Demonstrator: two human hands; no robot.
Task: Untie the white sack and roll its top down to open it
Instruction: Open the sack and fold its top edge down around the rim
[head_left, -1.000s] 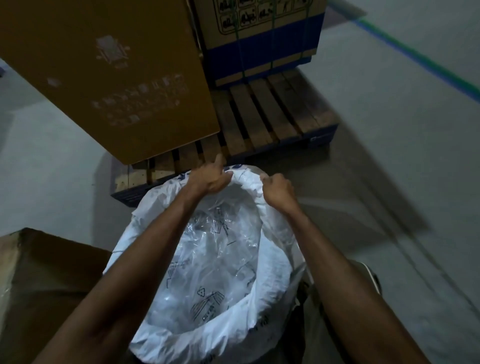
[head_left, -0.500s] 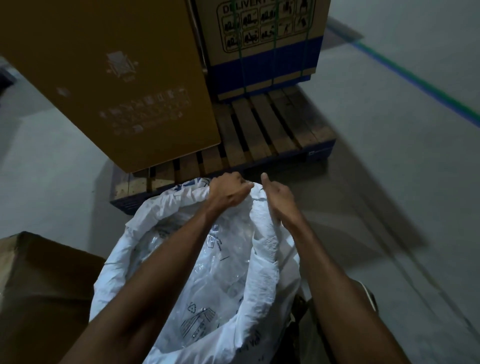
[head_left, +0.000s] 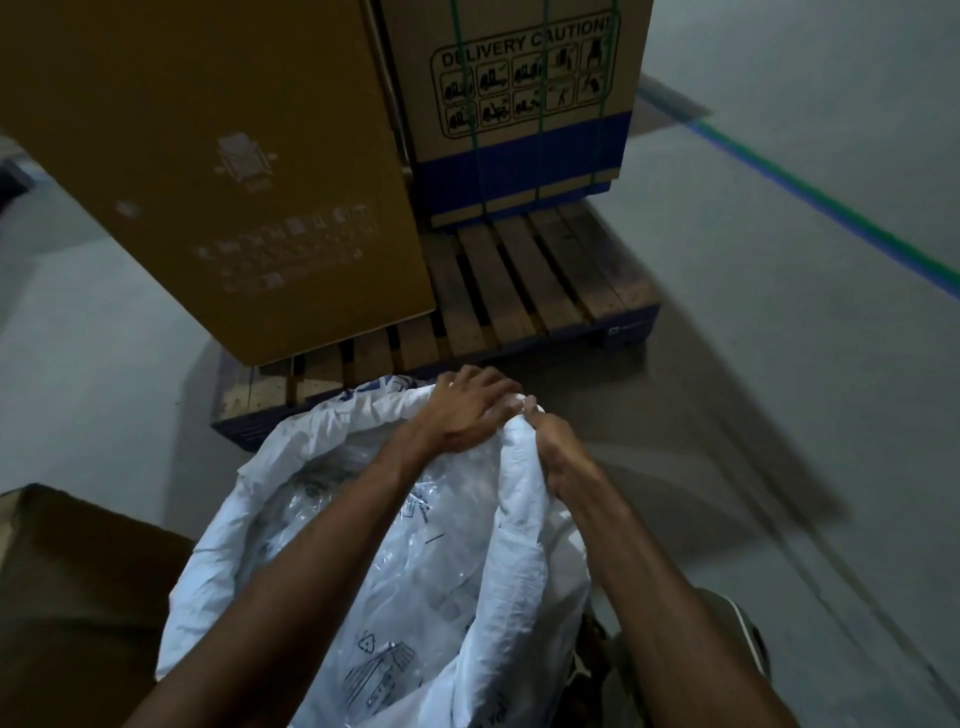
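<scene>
Both hands are gripping the far rim of the white sack, on the floor before the pallet: left hand and right hand have converged, rolling the already-open top downward.

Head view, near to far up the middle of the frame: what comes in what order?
clear plastic liner → white sack rim gripped by left hand and right hand → wooden pallet → strapped carton.
</scene>
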